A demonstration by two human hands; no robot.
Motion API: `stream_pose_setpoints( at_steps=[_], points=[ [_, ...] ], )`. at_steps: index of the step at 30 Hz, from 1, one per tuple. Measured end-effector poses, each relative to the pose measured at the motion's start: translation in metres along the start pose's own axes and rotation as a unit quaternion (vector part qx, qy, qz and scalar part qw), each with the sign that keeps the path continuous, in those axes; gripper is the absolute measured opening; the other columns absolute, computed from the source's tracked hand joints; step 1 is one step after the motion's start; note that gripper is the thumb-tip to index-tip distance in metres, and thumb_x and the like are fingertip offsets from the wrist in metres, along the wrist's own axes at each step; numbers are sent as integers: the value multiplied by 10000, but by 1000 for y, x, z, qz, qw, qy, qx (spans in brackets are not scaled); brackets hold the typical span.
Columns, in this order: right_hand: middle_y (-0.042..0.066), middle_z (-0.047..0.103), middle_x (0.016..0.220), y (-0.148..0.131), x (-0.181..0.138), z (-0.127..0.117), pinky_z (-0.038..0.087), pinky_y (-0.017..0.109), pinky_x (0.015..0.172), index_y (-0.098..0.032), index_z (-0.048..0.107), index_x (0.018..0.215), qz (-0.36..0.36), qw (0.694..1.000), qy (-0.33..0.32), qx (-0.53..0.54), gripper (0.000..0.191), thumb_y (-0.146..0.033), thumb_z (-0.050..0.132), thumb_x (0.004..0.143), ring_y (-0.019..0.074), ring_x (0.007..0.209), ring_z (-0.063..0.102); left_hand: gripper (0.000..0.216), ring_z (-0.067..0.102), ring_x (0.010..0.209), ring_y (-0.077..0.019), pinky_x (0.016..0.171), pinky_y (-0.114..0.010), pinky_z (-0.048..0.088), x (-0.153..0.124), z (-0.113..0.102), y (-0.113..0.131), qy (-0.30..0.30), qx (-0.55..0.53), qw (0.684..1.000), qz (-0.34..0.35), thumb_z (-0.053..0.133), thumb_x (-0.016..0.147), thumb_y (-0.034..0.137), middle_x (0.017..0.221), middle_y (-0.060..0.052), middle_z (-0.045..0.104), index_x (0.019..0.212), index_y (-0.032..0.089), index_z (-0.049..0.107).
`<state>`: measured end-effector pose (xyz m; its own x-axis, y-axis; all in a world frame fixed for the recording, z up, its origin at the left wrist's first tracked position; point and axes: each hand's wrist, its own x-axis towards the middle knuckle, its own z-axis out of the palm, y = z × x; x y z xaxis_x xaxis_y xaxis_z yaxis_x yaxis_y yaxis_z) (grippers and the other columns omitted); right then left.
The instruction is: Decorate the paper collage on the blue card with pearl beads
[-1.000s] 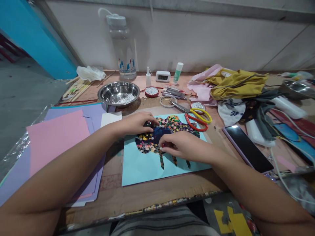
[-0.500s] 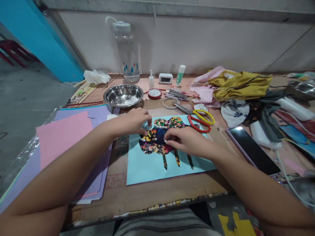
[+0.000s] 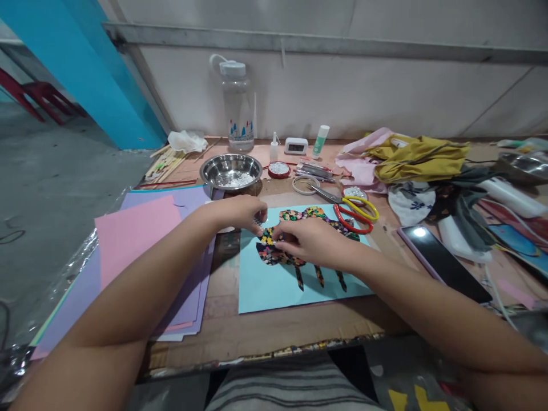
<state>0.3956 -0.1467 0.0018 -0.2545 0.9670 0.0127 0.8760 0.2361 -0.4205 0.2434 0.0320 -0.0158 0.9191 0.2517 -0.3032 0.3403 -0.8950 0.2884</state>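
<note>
One pale-blue sheet lies on the bench, bearing one floral cut-out, with three narrow strips showing below. One left hand is at the cut-out's left end, fingers curled; whether they hold anything cannot be determined. One right hand is above the cut-out, thumb and fingers nearly together, grip likewise unclear. Risk, in judgement: a brush from either hand could shift the cut-out if it is loosely fixed. One pink sheet tops a paper stack, uncountable; the left forearm passing over could skew it. One phone lies right. One pair of scissors overlaps the blue sheet's far edge; a knock could drag it across. Farther stand one metal bowl and two small dishes; bumping these could spill white beads, too small to count. Rearmost: one water bottle, one clock, one glue stick.
</note>
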Motion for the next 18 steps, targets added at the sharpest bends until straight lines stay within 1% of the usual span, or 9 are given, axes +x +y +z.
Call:
stream_pose_setpoints(
  at_steps=[2, 4, 6, 8, 11, 15, 18],
  points=[
    [20, 742, 815, -8, 16, 4, 312, 246, 621, -243, 701, 1055, -25, 999, -11, -45, 188, -287, 575, 923, 147, 694, 622, 371, 604, 912, -209, 730, -267, 420, 0, -1, -1, -7, -10, 1000, 7, 722, 706, 410, 1022, -45, 661, 1008, 203, 657],
    [37, 753, 870, -14, 30, 8, 296, 258, 611, -243, 702, 1051, -42, 995, -44, -82, 201, -257, 560, 909, 170, 728, 640, 342, 605, 915, -204, 747, -262, 433, 0, -2, -1, -13, -14, 1000, 14, 699, 705, 356, 1030, -47, 661, 1005, 196, 658],
    [59, 757, 910, -18, 40, 13, 285, 268, 598, -228, 702, 1033, -47, 989, -79, -112, 211, -221, 544, 894, 189, 752, 652, 345, 606, 911, -203, 762, -263, 444, -1, -3, -2, -17, -14, 1000, 12, 690, 687, 312, 1031, -45, 665, 1010, 196, 658],
    [80, 756, 910, -19, 46, 16, 276, 276, 589, -212, 701, 1029, -44, 985, -95, -138, 221, -217, 523, 898, 203, 759, 655, 356, 605, 910, -205, 765, -268, 450, -1, -4, -1, -18, -13, 1000, 6, 687, 673, 290, 1036, -44, 666, 1016, 200, 658],
    [92, 754, 896, -18, 50, 19, 270, 278, 580, -204, 699, 1040, -35, 984, -90, -152, 243, -237, 488, 925, 203, 734, 648, 359, 604, 920, -211, 774, -277, 456, 0, -4, -1, -21, -12, 1000, -1, 681, 663, 275, 1050, -48, 661, 1014, 205, 658],
    [96, 752, 886, -17, 51, 22, 283, 275, 587, -198, 702, 1054, -26, 984, -84, -152, 251, -240, 486, 933, 199, 725, 649, 369, 610, 921, -215, 771, -275, 463, 1, -4, -2, -26, -23, 999, -6, 684, 647, 277, 1042, -42, 663, 1009, 208, 656],
    [102, 748, 855, -16, 48, 24, 285, 285, 595, -182, 716, 981, -46, 980, -82, -177, 237, -198, 485, 928, 206, 737, 657, 360, 611, 913, -210, 767, -271, 458, 1, -3, -3, -24, -31, 999, -3, 676, 651, 277, 1027, -39, 661, 1005, 211, 657]
  ],
)
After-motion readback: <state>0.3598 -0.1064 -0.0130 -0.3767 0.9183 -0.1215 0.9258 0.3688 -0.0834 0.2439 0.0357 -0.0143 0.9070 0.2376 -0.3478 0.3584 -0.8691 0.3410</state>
